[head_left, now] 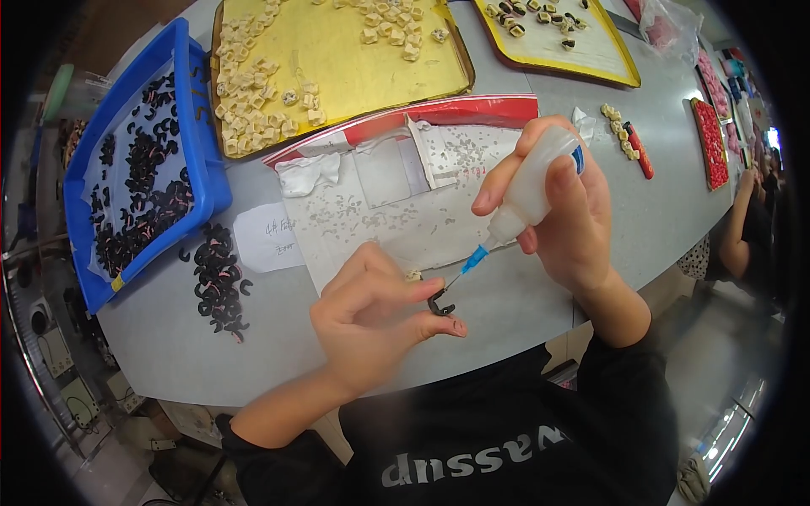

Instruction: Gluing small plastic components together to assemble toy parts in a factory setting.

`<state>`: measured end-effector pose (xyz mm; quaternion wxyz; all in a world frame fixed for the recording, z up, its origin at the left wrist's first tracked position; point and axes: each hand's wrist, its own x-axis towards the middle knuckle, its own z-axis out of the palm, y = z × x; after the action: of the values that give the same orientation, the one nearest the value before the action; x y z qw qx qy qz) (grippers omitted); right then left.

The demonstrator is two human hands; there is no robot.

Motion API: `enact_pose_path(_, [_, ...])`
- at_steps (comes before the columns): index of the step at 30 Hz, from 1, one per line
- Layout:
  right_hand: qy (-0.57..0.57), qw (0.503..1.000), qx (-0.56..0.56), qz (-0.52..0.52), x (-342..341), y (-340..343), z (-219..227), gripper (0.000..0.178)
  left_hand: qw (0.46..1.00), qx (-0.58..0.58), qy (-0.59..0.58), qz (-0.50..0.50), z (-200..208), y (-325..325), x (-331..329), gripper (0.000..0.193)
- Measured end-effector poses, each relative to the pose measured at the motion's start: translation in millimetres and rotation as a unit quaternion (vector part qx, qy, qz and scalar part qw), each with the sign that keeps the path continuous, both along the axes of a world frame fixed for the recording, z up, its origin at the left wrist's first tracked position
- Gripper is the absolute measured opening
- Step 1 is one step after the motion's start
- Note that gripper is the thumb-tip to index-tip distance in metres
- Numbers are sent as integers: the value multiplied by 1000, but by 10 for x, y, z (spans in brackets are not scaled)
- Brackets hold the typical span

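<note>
Between thumb and index finger, my left hand [364, 316] pinches a small black curved piece [440, 305]. My right hand [575, 228] is wrapped round a translucent white squeeze bottle [533, 187], tilted downward. Its thin needle with a blue hub [475, 259] reaches the upper end of the black piece; whether they touch is too small to tell. Beyond my hands lies a white sheet [396, 232] scattered with tiny grey pieces. A small open white box [434, 156] and a crumpled white tissue [309, 175] rest on it.
Left stands a blue tray [211, 160] of black curved pieces, with a pile of the same [219, 278] beside it. Yellow trays [354, 76] [603, 51] with small cream pieces are at the back. A red-handled tool [639, 152] lies right; another person's arm [741, 219] shows far right.
</note>
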<state>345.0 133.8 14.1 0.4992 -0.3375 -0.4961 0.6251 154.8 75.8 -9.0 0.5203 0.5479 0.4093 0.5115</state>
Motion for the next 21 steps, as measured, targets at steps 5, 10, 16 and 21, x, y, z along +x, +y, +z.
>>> enact_pose_path(5, [-2,1000,-5,-30,66,29,36,25,1000,-6,-13,2,5,-2,4,36])
enact_pose_path(10, [-52,992,28,-109,118,48,257,33,999,-2,-36,16,-42,19,24,32])
enact_pose_path(16, [-304,923,236,-13,495,-101,202,25,991,-50,-65,107,-41,3,23,29])
enact_pose_path(21, [-457,856,243,1,579,-328,-215,31,992,-46,-58,104,-74,23,42,29])
